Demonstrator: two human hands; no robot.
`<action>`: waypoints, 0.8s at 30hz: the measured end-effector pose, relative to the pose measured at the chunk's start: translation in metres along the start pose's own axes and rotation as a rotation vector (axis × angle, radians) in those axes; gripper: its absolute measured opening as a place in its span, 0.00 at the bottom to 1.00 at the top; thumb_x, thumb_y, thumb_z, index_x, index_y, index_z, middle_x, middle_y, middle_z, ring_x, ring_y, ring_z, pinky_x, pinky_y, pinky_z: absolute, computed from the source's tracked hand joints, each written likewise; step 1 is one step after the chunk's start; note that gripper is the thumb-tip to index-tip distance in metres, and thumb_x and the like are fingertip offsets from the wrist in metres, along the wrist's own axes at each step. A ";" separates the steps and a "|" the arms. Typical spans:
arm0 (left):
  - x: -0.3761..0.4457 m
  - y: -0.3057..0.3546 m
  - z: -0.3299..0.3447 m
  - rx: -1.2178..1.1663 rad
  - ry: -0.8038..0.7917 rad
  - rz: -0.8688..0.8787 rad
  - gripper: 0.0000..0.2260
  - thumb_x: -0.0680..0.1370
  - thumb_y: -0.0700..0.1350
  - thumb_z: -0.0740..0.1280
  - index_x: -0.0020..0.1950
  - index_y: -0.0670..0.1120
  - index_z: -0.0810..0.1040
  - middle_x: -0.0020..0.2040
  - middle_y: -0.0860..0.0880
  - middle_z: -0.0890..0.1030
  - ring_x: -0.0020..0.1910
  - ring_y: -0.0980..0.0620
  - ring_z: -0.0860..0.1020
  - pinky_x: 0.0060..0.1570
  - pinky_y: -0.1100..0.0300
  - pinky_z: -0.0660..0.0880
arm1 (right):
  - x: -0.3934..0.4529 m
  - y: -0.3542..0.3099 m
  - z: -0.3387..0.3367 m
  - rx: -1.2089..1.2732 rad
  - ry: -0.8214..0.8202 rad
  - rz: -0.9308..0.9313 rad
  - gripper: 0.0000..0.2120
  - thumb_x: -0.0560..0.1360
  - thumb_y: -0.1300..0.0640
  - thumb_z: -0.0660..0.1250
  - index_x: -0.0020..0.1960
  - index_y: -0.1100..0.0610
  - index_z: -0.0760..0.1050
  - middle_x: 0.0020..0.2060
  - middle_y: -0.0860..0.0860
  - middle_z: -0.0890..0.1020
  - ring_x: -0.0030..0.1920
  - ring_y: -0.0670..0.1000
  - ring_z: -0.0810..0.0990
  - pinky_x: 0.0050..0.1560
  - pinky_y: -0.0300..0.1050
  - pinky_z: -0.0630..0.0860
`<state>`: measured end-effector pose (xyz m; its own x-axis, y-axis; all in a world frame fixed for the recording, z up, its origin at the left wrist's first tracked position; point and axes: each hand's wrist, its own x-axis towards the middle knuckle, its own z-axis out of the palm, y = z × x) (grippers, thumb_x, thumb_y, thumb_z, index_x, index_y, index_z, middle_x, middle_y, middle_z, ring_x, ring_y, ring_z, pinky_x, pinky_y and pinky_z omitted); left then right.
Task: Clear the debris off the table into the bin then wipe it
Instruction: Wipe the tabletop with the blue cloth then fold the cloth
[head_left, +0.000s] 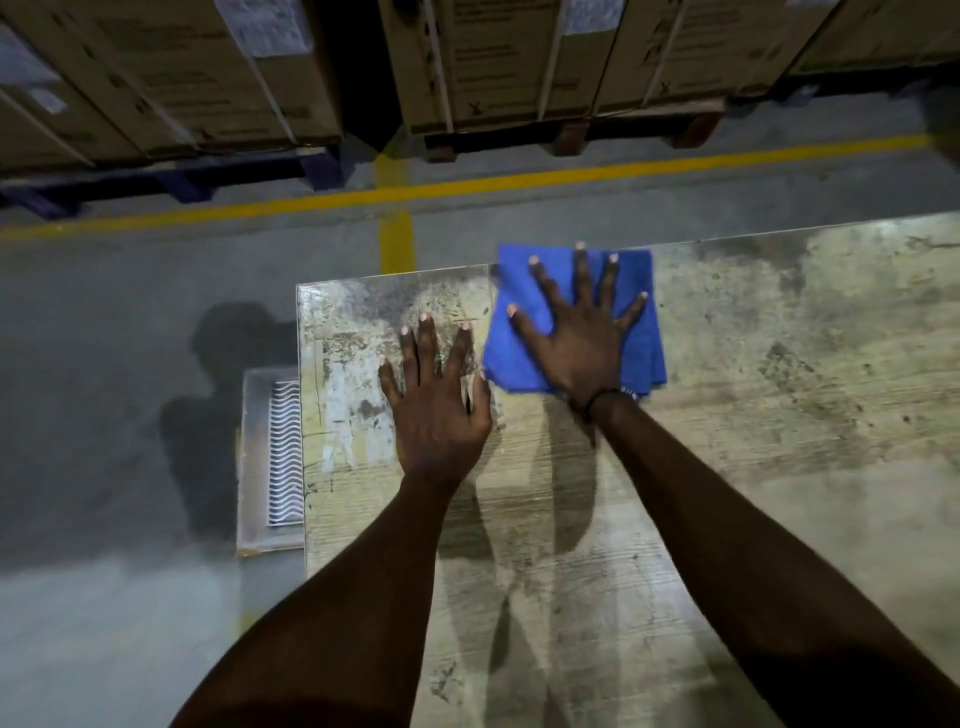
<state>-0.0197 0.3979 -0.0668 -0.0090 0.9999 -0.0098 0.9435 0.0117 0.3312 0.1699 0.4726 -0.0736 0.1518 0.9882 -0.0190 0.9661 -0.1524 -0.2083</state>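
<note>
Wiping stage, we judge. Nearest, our left hand (436, 400) lies flat on the table (753, 415), fingers straight and spread, bracing. Beyond it, our right hand (582, 338), fingers splayed wide, presses the blue cloth (636, 332) at the table's far edge, one corner overhanging. Next we should draw the cloth back or rightward, where bare tabletop gives room. A tray (254, 467) sits below the left edge.

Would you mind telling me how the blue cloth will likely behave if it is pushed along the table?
The blue cloth looks soft and floppy, so it may bunch. Pressed flat under the right hand, it should probably slide.
</note>
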 end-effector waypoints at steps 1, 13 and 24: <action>0.000 -0.001 0.000 0.001 -0.006 0.004 0.30 0.83 0.56 0.58 0.85 0.57 0.57 0.87 0.47 0.47 0.85 0.44 0.44 0.80 0.33 0.47 | -0.020 -0.005 0.003 -0.031 -0.008 -0.074 0.36 0.78 0.23 0.49 0.83 0.34 0.52 0.85 0.49 0.48 0.84 0.63 0.42 0.74 0.81 0.40; 0.001 -0.002 0.000 -0.020 -0.014 0.006 0.28 0.86 0.61 0.54 0.85 0.59 0.54 0.87 0.49 0.45 0.85 0.46 0.42 0.80 0.33 0.46 | 0.015 0.041 -0.018 0.031 -0.033 0.067 0.42 0.73 0.18 0.50 0.82 0.32 0.50 0.85 0.49 0.46 0.84 0.63 0.40 0.72 0.84 0.39; 0.002 -0.004 0.004 -0.011 0.002 0.006 0.27 0.86 0.62 0.54 0.85 0.59 0.55 0.87 0.49 0.46 0.85 0.46 0.43 0.80 0.34 0.45 | 0.001 0.060 -0.018 0.015 0.014 0.026 0.43 0.72 0.17 0.54 0.82 0.32 0.51 0.85 0.48 0.48 0.84 0.63 0.42 0.72 0.84 0.43</action>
<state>-0.0218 0.3994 -0.0719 -0.0039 1.0000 -0.0055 0.9398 0.0056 0.3417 0.2320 0.4637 -0.0688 0.1802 0.9836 -0.0110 0.9585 -0.1781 -0.2225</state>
